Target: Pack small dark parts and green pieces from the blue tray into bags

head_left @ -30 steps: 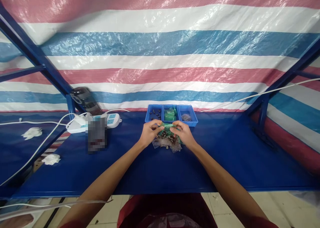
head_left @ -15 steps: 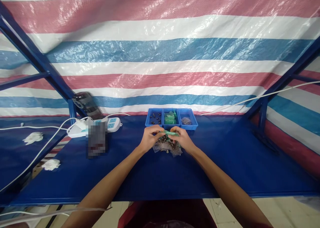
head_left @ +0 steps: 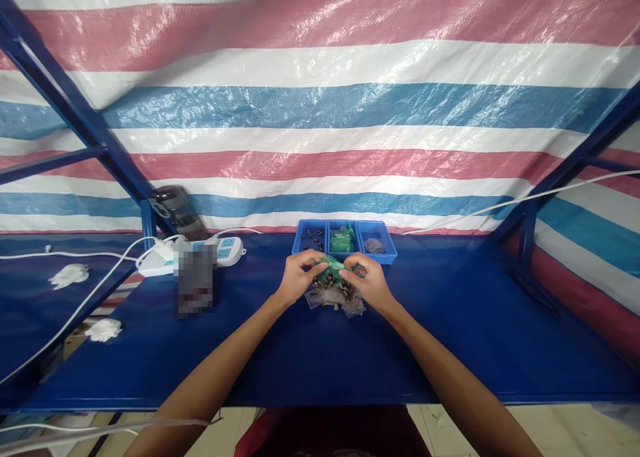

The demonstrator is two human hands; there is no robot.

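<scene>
Between my two hands is a small green plastic packet (head_left: pixel 332 264), pinched at its left end by my left hand (head_left: pixel 299 277) and at its right end by my right hand (head_left: pixel 369 280). Beneath it on the blue table lies a pile of small dark metal parts (head_left: pixel 345 286) mixed with clear plastic bags (head_left: pixel 354 305). Just behind the hands stand three joined blue bins. Several dark fittings lie in the left bin (head_left: pixel 296 247), green packets (head_left: pixel 342 238) fill the middle one, and clear bags (head_left: pixel 373 245) are in the right one.
A white power strip (head_left: pixel 231 251) with plugged cables sits at the left, a pixelated dark object (head_left: pixel 196 283) in front of it. Behind stands a dark bottle (head_left: pixel 179 210). Crumpled tissues (head_left: pixel 103 329) lie at the far left. Blue frame bars (head_left: pixel 525 233) rise at both sides.
The green packet has been turned, so its flat face shows more now than the thin edge seen before. Both hands stay in nearly the same place. The camera view has shifted slightly.
</scene>
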